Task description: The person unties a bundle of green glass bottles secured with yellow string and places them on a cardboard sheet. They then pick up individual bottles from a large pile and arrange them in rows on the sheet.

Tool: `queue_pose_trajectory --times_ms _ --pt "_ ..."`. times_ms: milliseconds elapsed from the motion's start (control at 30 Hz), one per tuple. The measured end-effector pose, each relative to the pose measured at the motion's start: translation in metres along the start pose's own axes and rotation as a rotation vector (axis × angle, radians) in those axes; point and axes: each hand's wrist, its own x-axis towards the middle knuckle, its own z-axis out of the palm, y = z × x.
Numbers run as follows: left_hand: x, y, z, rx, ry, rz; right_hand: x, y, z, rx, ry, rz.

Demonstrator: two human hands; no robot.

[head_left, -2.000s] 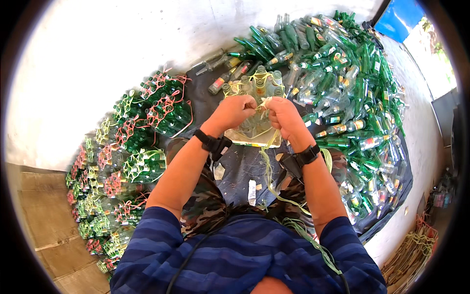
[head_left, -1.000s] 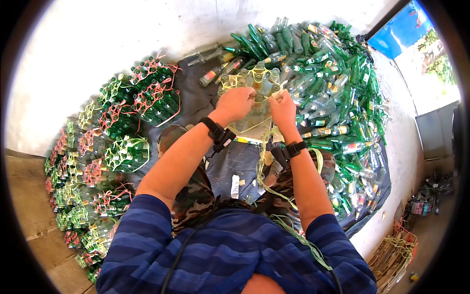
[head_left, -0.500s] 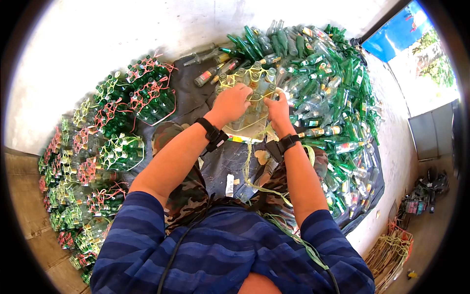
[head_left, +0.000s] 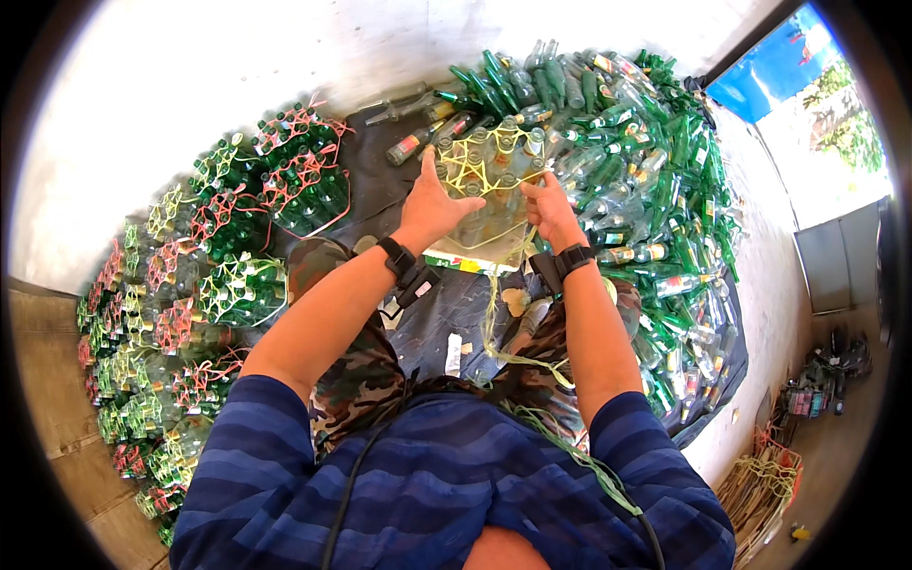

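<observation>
In front of me stands a cluster of clear glass bottles (head_left: 496,217), upright on a low pale tray or board (head_left: 472,263). Yellow plastic strapping (head_left: 465,171) is woven in a star-like net around their necks. My left hand (head_left: 429,207) rests against the cluster's left side, thumb and forefinger spread wide along the netting. At the right edge, my right hand (head_left: 553,209) has its thumb and fingers closed on the strapping by a bottle neck. From beneath that hand a loose yellow-green tail (head_left: 491,323) hangs down between my knees.
Bundles of green bottles tied with red straps (head_left: 306,190) and yellow straps (head_left: 239,290) crowd the left. A large heap of loose green and clear bottles (head_left: 655,190) covers the right. Dark sheeting (head_left: 380,190) lies beneath. Cut strips (head_left: 760,494) are piled at lower right.
My left hand has shifted left off the middle of the netting, its fingers spreading apart. My right hand has moved slightly right and down. More of the woven strapping shows.
</observation>
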Motion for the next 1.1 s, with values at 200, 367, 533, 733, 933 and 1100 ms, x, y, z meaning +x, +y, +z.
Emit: queue_pose_trajectory --times_ms 200,367,533,733,933,1100 --pt "0.001 -0.022 0.026 -0.087 0.052 0.009 0.001 -0.003 0.005 -0.07 0.011 -0.029" --pt "0.002 -0.014 0.052 -0.011 0.271 0.003 -0.002 0.0 0.01 -0.09 0.041 -0.047" --pt "0.026 -0.016 0.043 -0.104 0.174 -0.071 -0.008 0.013 0.015 -0.07 0.103 -0.127" --pt "0.056 -0.027 0.01 0.039 0.004 -0.102 -0.036 0.031 0.045 -0.194 0.139 -0.19" --pt "0.049 -0.004 -0.01 0.34 -0.083 -0.096 -0.022 0.047 0.038 -0.358 0.233 -0.396" --pt "0.035 0.001 -0.032 0.585 -0.002 0.199 -0.03 0.038 0.046 -0.683 0.383 -0.394"
